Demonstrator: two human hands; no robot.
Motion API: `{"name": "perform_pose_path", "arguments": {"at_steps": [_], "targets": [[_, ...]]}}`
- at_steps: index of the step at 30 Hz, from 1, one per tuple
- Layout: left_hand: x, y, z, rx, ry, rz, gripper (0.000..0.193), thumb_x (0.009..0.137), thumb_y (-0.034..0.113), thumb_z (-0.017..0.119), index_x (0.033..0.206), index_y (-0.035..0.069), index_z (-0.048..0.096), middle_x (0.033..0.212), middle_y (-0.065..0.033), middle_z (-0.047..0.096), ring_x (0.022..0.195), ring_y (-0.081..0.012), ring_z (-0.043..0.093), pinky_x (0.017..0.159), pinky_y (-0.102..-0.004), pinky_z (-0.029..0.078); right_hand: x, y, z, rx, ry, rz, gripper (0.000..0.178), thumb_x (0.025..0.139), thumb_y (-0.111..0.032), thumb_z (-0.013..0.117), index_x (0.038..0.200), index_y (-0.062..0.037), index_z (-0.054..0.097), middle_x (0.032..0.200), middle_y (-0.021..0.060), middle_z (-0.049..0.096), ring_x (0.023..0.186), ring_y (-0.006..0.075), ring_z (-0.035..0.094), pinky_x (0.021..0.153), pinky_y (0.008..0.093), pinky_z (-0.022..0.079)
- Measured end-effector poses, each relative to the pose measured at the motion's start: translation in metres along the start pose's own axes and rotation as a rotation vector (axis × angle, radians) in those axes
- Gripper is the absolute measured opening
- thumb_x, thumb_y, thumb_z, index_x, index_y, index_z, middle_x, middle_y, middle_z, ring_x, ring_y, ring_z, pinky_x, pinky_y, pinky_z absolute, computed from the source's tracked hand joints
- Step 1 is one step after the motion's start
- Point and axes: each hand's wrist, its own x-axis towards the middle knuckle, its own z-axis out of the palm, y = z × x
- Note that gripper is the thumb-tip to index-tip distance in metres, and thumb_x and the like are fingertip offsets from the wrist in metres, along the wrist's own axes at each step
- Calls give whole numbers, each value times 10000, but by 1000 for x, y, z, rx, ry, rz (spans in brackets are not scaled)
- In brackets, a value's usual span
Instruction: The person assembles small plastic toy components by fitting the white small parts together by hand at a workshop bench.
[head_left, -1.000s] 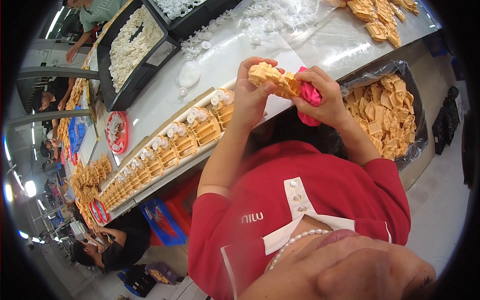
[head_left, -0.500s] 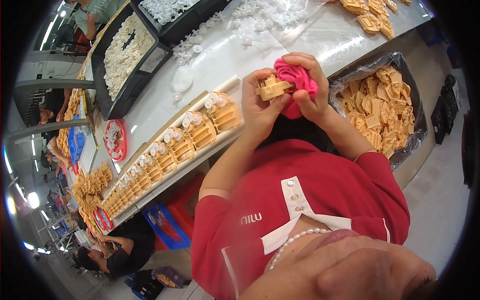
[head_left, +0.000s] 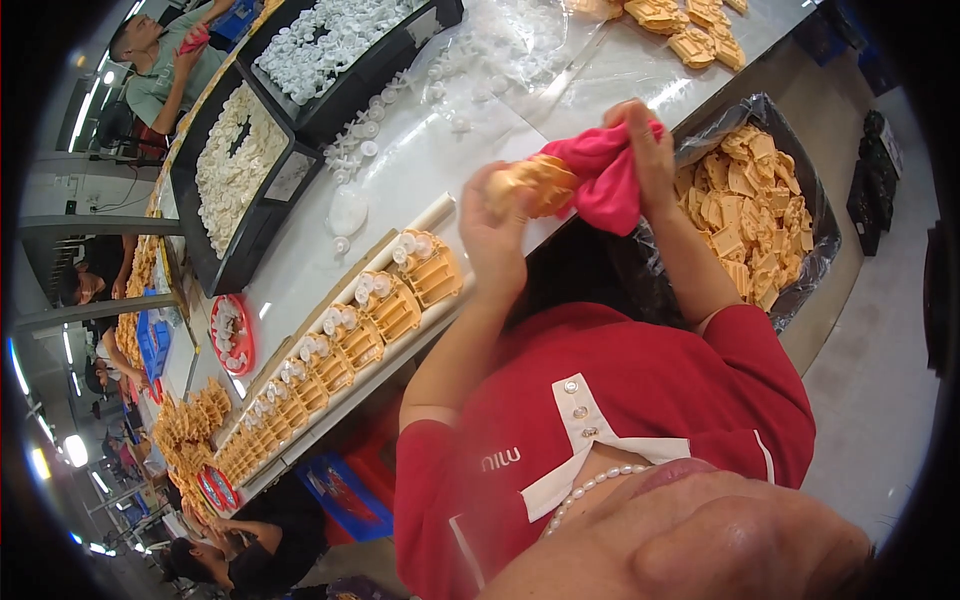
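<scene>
My left hand [head_left: 494,232] is closed round a tan molded plastic part [head_left: 541,187], somewhat smeared by motion. In my right hand [head_left: 650,160] is a bright pink cloth [head_left: 608,188], pinched near its upper end and hanging down. The cloth reaches across to the part; whether the two touch is hard to tell. Both hands are held up above the front edge of the white table [head_left: 420,150]. Left of my left hand, a row of tan plastic parts [head_left: 352,338] topped with small clear-white pieces runs along the table edge.
Black bins of white pieces [head_left: 335,40] and cream pieces [head_left: 240,165] stand at the far left. A lined bin of tan parts [head_left: 752,215] is at my right. More tan parts [head_left: 690,45] lie on the table's far right. A red dish [head_left: 232,335] sits left; co-workers sit beyond.
My hands have moved apart, the cloth now stretched out between them rather than bunched up. My right hand has risen, and the plastic part has turned in my left hand.
</scene>
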Motion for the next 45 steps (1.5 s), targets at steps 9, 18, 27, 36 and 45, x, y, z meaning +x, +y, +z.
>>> {"name": "perform_pose_path", "arguments": {"at_steps": [9,18,27,36,45], "targets": [[26,-22,-23,-689,154,-641,532,929,440,447,1253,21,398,1189,-128,510,1109,-279,518,879,-438,488,-23,19,-15,17,-269,591,461,940,-412,463,1055,21,574,708,-5,521,642,84,538,615,212,446],[7,-21,-4,-594,18,-604,439,934,342,493,1235,38,395,1171,-112,516,1073,-257,542,820,-389,522,-30,11,-25,-71,-309,516,274,898,-272,579,952,-3,579,824,22,597,730,83,565,670,208,460],[-1,-18,4,-238,-83,-306,411,868,156,617,1214,60,417,1128,-82,525,1014,-172,541,842,-304,490,-48,-16,-27,-361,-385,331,286,787,-121,705,1000,-5,554,894,0,594,830,60,543,757,220,449],[-1,-18,-30,-131,-214,-41,432,748,-3,715,1121,51,504,1160,-85,499,1045,-157,507,894,-286,449,-47,-11,-2,-792,-468,-277,319,671,-56,760,942,-28,595,872,70,590,803,172,577,717,269,453],[-2,-23,-40,-141,-255,0,313,747,16,719,1020,45,570,1153,-78,498,1049,-156,501,888,-282,448,-49,-1,-4,-698,-491,-227,407,655,-73,786,1007,-24,586,944,72,585,864,176,570,772,276,447]]}}
